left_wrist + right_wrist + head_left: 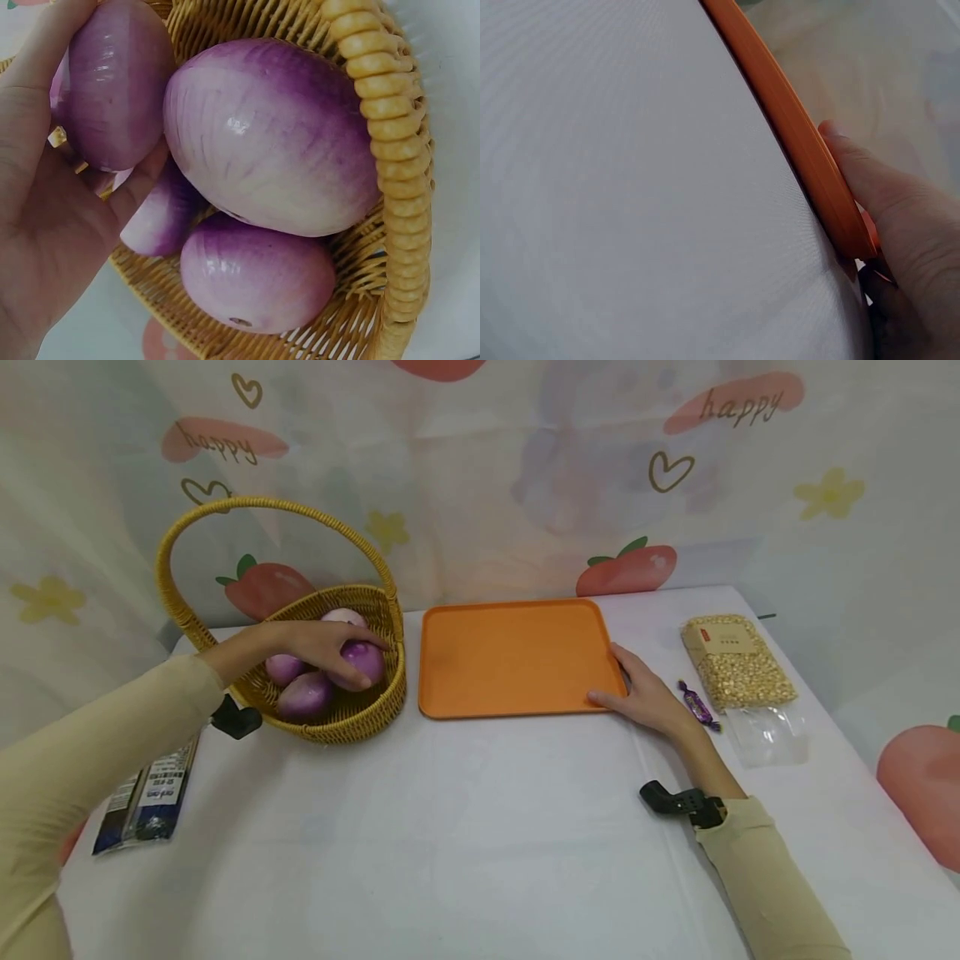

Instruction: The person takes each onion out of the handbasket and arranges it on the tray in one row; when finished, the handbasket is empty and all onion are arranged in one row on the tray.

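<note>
My left hand [318, 645] reaches into a wicker basket [352, 727] and grips a purple onion [116, 82] between thumb and fingers. Several other purple onions lie in the basket, among them a large one [270, 139] and a smaller one [255, 277] in the left wrist view. At the front right corner of an orange tray [517, 660], my right hand [651, 695] holds the rim, the thumb over the front edge and the fingers along the right side. The right wrist view shows the tray's edge [795, 139] beside that thumb; the other fingers are partly hidden.
Right of the tray lie a purple wrapped candy [697, 706] and a clear bag of pale grains [738, 664]. Dark blue packets [153, 797] lie at the table's left edge, under the left forearm. The basket's tall handle [277, 503] arches above the left hand.
</note>
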{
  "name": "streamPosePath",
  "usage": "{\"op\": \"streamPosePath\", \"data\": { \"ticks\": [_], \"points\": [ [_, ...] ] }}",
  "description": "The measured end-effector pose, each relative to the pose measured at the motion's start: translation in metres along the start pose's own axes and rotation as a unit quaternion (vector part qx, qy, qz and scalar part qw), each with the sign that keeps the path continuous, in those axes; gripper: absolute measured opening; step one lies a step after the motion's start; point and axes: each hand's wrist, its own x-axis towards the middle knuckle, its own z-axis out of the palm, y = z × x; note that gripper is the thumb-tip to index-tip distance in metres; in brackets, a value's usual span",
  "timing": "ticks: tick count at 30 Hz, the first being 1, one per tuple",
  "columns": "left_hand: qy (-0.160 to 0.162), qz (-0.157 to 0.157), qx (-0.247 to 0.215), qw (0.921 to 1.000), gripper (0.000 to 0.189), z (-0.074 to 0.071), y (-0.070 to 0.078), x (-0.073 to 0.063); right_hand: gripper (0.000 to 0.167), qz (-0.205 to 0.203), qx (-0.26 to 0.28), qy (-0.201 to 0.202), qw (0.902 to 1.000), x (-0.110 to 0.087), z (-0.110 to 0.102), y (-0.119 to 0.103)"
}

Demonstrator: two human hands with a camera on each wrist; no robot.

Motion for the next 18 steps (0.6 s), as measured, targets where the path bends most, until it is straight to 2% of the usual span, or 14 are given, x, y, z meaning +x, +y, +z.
{"op": "streamPosePath", "data": {
  "ticks": [3,9,18],
  "points": [
    [0.009,0.003,-0.002,1.0,0.078,0.0,0.001,-0.004,0.102,0.0,0.0,0.0,1.0,0.001,0.0,0.001],
    [0.033,0.014,-0.036,0.9987,0.074,0.003,-0.003,-0.015,0.103,-0.001,-0.01,-0.004,0.9999,0.0,0.0,-0.001],
    [0.084,0.013,-0.051,0.995,0.072,0.008,-0.006,-0.019,0.102,-0.01,-0.019,0.001,0.9998,0.0,0.001,0.0]
  ]
}}
